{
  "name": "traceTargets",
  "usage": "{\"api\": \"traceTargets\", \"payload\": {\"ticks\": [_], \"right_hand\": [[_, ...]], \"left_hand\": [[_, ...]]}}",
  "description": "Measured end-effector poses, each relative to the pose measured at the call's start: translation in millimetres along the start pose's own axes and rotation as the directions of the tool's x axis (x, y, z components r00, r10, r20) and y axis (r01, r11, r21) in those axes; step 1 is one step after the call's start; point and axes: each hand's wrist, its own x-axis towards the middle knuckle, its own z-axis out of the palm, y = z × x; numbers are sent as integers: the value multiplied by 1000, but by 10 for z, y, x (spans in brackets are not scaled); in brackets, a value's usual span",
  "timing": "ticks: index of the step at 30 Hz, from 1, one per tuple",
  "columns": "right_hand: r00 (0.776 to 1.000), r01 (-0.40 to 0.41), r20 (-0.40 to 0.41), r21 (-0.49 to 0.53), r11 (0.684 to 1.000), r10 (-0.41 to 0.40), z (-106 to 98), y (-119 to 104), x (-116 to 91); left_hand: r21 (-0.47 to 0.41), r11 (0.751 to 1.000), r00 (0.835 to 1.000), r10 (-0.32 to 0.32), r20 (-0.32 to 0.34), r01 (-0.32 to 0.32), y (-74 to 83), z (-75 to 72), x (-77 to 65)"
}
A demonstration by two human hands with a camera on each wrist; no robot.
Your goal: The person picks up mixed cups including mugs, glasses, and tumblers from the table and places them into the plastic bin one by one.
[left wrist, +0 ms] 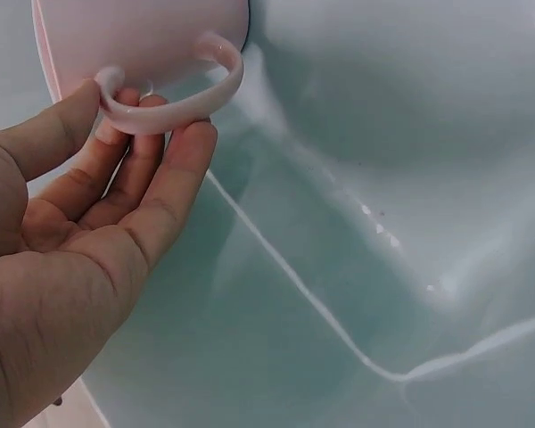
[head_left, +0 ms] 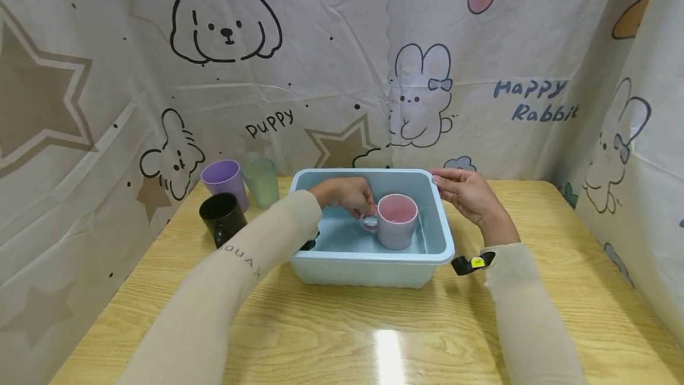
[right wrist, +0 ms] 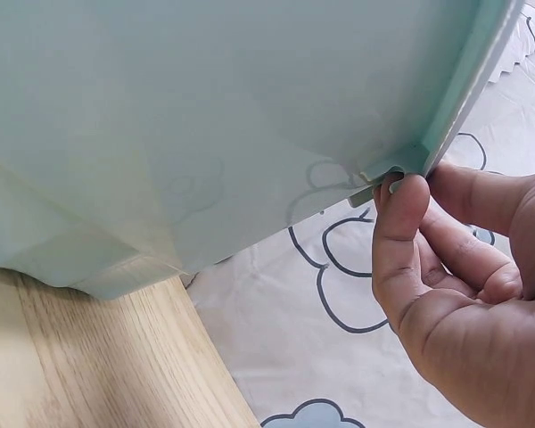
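A pink mug [head_left: 398, 227] stands upright inside a light blue plastic basin [head_left: 369, 271], right of the basin's middle. My left hand [head_left: 350, 196] reaches in over the basin's left side and pinches the mug's handle. In the left wrist view, the thumb lies at one end of the handle [left wrist: 174, 116] and the fingertips are against its outer curve. At the basin's far right corner, my right hand [head_left: 467, 195] pinches the rim between thumb and fingers. The right wrist view shows those fingertips [right wrist: 406, 201] tucked under the basin's lip.
Left of the basin stand a black mug [head_left: 221, 218], a purple cup [head_left: 224, 180] and a translucent green cup [head_left: 260, 182]. The black mug is close to my left forearm. A patterned cloth [head_left: 331, 34] hangs behind the wooden table [head_left: 331, 337] and along its sides.
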Motion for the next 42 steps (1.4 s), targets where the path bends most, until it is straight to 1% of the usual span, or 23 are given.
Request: {"api": "traceTargets", "payload": {"ticks": [3,6,9,12,19,22,28,34,42], "right_hand": [[1000,1,-2,-10,1000,-1,0,9,-3],[1000,7,-2,-17,1000,-7,2,19,2],[1000,14,-2,-20,1000,-14,1,27,11],[1000,15,-3,-15,1000,-15,6,28,15],[1000,0,-5,0,1000,0,1,25,12],[1000,-2,-1,-3,1000,2,7,15,10],[1000,3,5,-14,1000,-3,5,7,7],[1000,15,11,-4,1000,-15,-3,16,18],[1000,18,5,-1,1000,-18,-15,37,28]], "left_hand": [[29,1000,1000,1,-29,0,2,-13,-24],[60,998,997,8,-80,-3,21,-36,-75],[95,995,991,36,-130,-24,67,-67,-143],[108,993,986,69,-154,-52,111,-107,-200],[49,992,975,121,-188,-114,189,-219,-299],[36,991,968,137,-211,-132,186,-271,-338],[-19,988,954,145,-263,-156,111,-374,-459],[-91,975,936,166,-310,-203,4,-483,-609],[-119,965,915,175,-364,-232,-131,-599,-810]]}}
